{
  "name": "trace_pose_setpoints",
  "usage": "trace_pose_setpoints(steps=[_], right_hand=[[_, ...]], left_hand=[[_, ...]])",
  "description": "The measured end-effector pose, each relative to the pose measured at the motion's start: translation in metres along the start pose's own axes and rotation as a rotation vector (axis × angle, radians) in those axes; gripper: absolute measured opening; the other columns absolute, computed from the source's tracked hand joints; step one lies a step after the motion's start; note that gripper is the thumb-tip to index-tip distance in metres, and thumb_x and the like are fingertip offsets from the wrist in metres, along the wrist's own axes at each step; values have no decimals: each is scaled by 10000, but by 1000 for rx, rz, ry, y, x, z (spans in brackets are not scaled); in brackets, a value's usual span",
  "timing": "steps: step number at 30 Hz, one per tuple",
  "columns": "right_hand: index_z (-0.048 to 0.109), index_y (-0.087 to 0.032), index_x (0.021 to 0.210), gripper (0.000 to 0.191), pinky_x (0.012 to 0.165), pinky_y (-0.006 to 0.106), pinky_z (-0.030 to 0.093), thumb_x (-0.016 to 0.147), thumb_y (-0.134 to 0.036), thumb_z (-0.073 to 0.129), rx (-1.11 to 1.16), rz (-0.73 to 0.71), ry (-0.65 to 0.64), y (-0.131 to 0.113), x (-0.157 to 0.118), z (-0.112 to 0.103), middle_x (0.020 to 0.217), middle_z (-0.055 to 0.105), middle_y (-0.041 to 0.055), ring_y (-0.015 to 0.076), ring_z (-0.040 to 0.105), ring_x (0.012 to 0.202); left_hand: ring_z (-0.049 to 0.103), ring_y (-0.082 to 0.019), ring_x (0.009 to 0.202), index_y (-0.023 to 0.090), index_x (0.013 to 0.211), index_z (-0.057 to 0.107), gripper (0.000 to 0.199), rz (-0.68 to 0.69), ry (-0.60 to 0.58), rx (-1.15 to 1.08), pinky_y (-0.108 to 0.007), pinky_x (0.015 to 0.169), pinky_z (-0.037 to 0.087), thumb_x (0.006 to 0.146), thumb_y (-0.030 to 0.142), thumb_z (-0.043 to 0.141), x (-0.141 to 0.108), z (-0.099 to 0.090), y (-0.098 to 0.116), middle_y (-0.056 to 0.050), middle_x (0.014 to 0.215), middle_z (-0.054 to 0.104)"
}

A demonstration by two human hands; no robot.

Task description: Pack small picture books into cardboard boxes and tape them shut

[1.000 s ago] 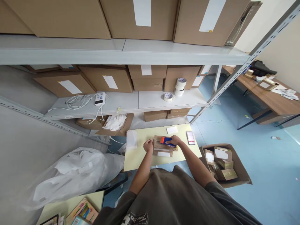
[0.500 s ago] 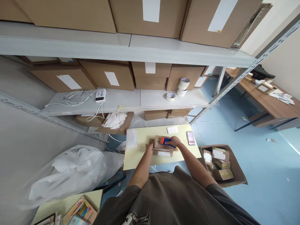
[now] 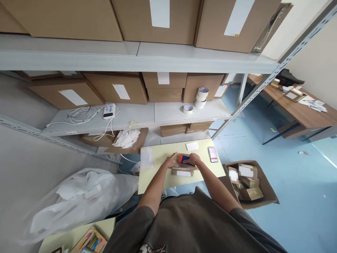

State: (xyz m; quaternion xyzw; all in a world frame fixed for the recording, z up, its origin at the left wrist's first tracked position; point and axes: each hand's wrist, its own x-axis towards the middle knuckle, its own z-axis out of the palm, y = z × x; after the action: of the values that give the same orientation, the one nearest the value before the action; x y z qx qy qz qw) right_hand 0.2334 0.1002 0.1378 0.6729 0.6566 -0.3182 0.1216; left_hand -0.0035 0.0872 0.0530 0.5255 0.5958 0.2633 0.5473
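Note:
A small cardboard box (image 3: pixel 181 169) with a white label lies on the pale yellow table (image 3: pixel 154 179) in front of me. My right hand (image 3: pixel 192 159) is closed around a blue and orange tape dispenser (image 3: pixel 183 160), held against the top of the box. At the left end of the box is my left hand (image 3: pixel 171 161), thumb and fingers spread around its edge and gripping it. The underside of the dispenser and the tape itself are hidden from view.
A phone (image 3: pixel 213 154) and a white card (image 3: pixel 192 146) lie on the table. To the right stands an open carton (image 3: pixel 270 191) holding several small boxes. Tape rolls (image 3: pixel 187 109) sit on the shelf (image 3: pixel 168 116) ahead; a big plastic bag (image 3: pixel 86 196) bulges at left.
My left hand has moved from the box's lower left side up onto its left end, fingers now spread. The dispenser has shifted slightly left in the picture as the camera view also moved.

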Motion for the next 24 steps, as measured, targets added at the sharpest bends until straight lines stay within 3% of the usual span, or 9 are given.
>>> trace_pose_setpoints(steps=[3, 8, 11, 16, 20, 24], right_hand=[[799, -168, 1050, 728, 672, 319, 517, 652, -775, 844, 11, -25, -36, 4, -1, -5, 976, 798, 162, 302, 755, 868], [804, -165, 1015, 748, 668, 327, 520, 608, -790, 864, 50, -64, -70, 22, -6, -23, 957, 794, 161, 288, 746, 810], [807, -154, 998, 753, 652, 310, 505, 588, -780, 881, 21, -75, -86, 40, -11, -36, 938, 795, 156, 283, 742, 806], [815, -156, 998, 664, 655, 282, 472, 659, -725, 862, -66, -73, -76, 89, -18, -59, 983, 798, 152, 272, 741, 855], [819, -162, 965, 593, 661, 278, 457, 693, -687, 851, -80, -52, -57, 137, -25, -71, 981, 793, 151, 271, 732, 872], [811, -165, 945, 589, 655, 278, 439, 666, -680, 869, -50, -5, -35, 183, -31, -76, 978, 791, 139, 268, 721, 878]], left_hand=[[560, -404, 1426, 292, 1343, 696, 1070, -21, -100, 51, -496, 1175, 418, 322, 249, 1010, -1, -1, -5, -156, 1522, 619], [628, -397, 1341, 295, 1396, 682, 1140, -98, -80, 73, -462, 1125, 463, 305, 238, 1007, 1, -3, -4, -152, 1469, 664], [627, -353, 1352, 333, 1530, 568, 1240, -70, -136, 147, -407, 1125, 464, 372, 271, 1007, 2, -5, -2, -115, 1507, 643], [558, -333, 1435, 309, 1682, 327, 1309, -40, -260, 306, -394, 1173, 434, 549, 334, 982, 3, -9, 0, -122, 1640, 505], [512, -336, 1478, 280, 1688, 319, 1306, -33, -258, 265, -388, 1202, 418, 559, 341, 973, 5, -10, -1, -127, 1681, 445], [533, -333, 1460, 288, 1674, 350, 1303, -45, -241, 201, -406, 1201, 431, 530, 338, 972, 5, -8, 1, -110, 1627, 521]])
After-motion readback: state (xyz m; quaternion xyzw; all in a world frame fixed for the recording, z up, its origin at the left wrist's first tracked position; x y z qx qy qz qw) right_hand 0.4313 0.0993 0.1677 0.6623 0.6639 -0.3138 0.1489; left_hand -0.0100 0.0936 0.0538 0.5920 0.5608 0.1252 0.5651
